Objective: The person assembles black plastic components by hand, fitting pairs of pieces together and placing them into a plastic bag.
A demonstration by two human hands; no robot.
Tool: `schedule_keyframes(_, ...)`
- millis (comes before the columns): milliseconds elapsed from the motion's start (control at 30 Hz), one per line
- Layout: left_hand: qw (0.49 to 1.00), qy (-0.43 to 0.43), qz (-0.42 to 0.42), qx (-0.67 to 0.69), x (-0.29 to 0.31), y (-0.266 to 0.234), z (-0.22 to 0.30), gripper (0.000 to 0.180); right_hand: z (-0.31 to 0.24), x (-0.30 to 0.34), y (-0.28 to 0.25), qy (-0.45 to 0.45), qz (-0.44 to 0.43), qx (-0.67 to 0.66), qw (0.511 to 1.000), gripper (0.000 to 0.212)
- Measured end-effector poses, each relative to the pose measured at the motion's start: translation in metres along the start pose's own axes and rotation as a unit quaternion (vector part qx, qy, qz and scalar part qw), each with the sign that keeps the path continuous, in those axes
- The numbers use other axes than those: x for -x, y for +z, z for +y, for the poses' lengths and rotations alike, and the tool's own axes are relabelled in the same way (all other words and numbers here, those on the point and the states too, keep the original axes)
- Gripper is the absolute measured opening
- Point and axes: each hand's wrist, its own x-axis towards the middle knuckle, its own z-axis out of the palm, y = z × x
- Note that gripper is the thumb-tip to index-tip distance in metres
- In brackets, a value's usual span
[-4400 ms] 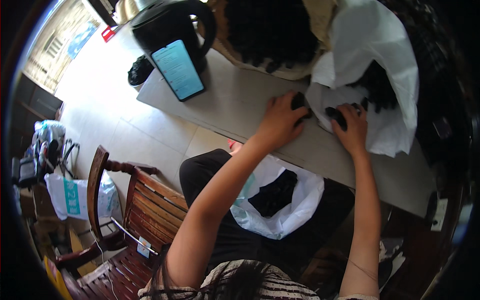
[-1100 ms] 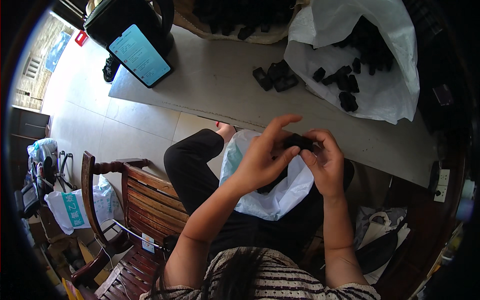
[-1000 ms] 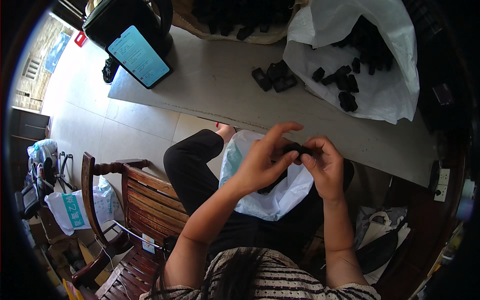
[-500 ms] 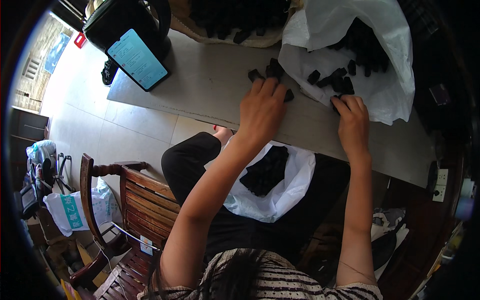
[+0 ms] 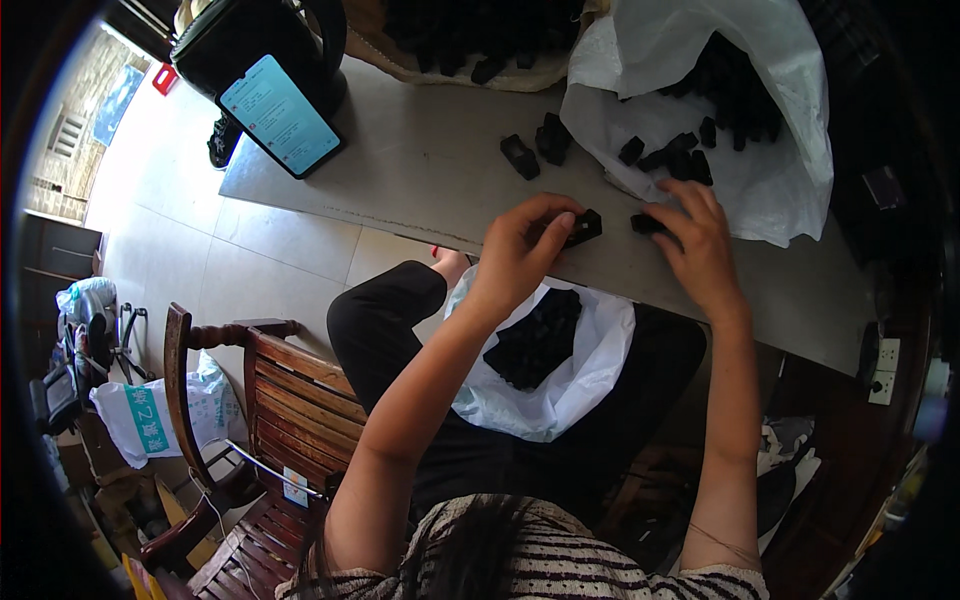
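Holding the left block (image 5: 585, 229) in the left hand (image 5: 522, 245), pinched between thumb and fingers, its free end pointing right. Placed over the grey table (image 5: 420, 180), a little in from the front edge, forearm crossing that edge. Gripping the right block (image 5: 646, 223) in the right hand (image 5: 700, 235) by the fingertips, just beside the lip of the big bag (image 5: 790, 190); upper fingers near or against that white lip, cannot tell which. Cannot tell, for either block, lifted or resting. Between the hands, a short strip of tabletop, with a block at each end. Farther back, near the bag's left edge, a few loose blocks (image 5: 520, 157). To the left, a wide stretch of tabletop, running out to the phone (image 5: 280, 115), tilted upright before the kettle (image 5: 240, 35). Along the back, bounded by the brown sack (image 5: 440, 76), full of dark pieces. To the right, hemmed by the big bag, with more pieces (image 5: 685, 165) on its lip. Past the right wrist, more tabletop, narrowing toward the far right corner. Below the front edge, between the forearms, gaping upward on the lap: the lap bag (image 5: 575, 410), dark pieces inside.
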Motion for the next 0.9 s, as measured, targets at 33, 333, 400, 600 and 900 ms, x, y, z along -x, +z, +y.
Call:
schedule_keyframes(33, 1.0, -0.025, 0.013, -0.002, 0.0, 0.002, 0.002, 0.021, 0.0, 0.002, 0.006, 0.006, 0.002, -0.014, 1.0, 0.034)
schedule_keyframes(333, 0.999, -0.001, -0.032, -0.01, 0.007, 0.002, 0.004, 0.032, -0.059, -0.008, 0.014, -0.072, 0.083, -0.091, 0.99, 0.033)
schedule_keyframes(400, 0.998, 0.021, -0.058, -0.032, 0.008, 0.001, 0.005, 0.038, -0.059, -0.006, 0.012, -0.089, 0.096, -0.072, 0.989, 0.033)
schedule_keyframes(600, 0.996, -0.002, -0.087, 0.028, 0.014, 0.0, 0.008, 0.041, -0.069, -0.001, 0.004, -0.022, 0.09, -0.174, 0.98, 0.031)
schedule_keyframes(900, 0.969, 0.129, -0.152, -0.148, 0.017, -0.015, 0.014, 0.043, -0.048, 0.025, -0.001, 0.181, -0.112, -0.454, 0.865, 0.025)
